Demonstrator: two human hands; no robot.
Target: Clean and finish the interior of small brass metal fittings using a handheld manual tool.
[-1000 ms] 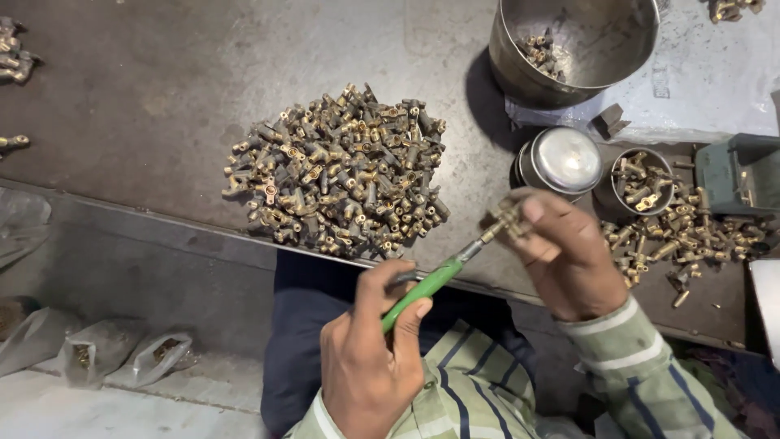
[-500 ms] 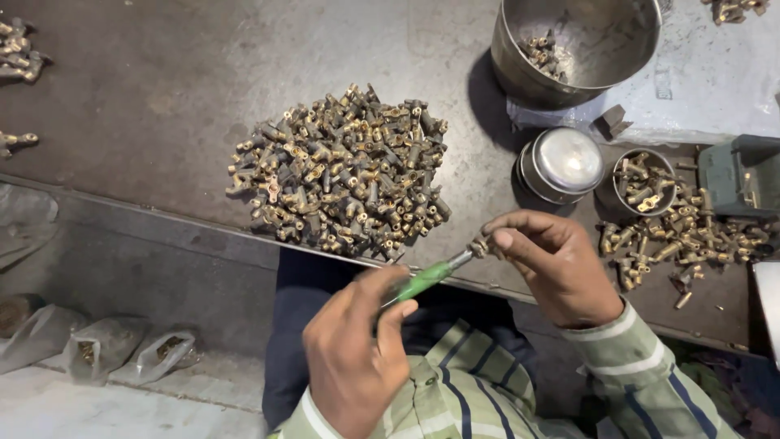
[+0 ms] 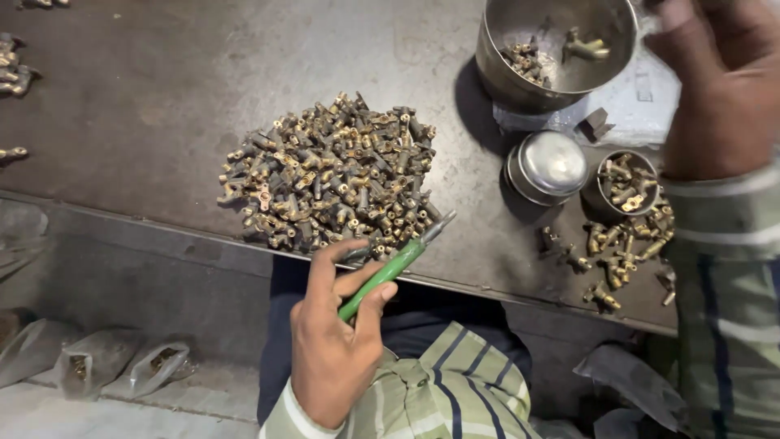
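My left hand (image 3: 335, 333) grips a green-handled screwdriver (image 3: 390, 270) near the front edge of the dark metal table (image 3: 162, 97); its tip points up and right beside a big pile of small brass fittings (image 3: 333, 175). My right hand (image 3: 719, 77) is raised at the far right, next to a large steel bowl (image 3: 520, 81). A brass fitting (image 3: 587, 47) hangs inside the bowl above several others (image 3: 524, 61). I cannot see the right hand's fingers well; nothing shows in them.
A small lidded steel tin (image 3: 551, 167) and a small open tin of fittings (image 3: 627, 180) stand right of the pile, with loose fittings (image 3: 626, 252) in front. More fittings (image 3: 12, 69) lie at the table's left edge. Plastic bags (image 3: 122, 362) lie on the floor at lower left.
My right hand left the screwdriver tip and rose to the steel bowl, where a fitting now falls. The left hand stayed put, with the screwdriver still in it.
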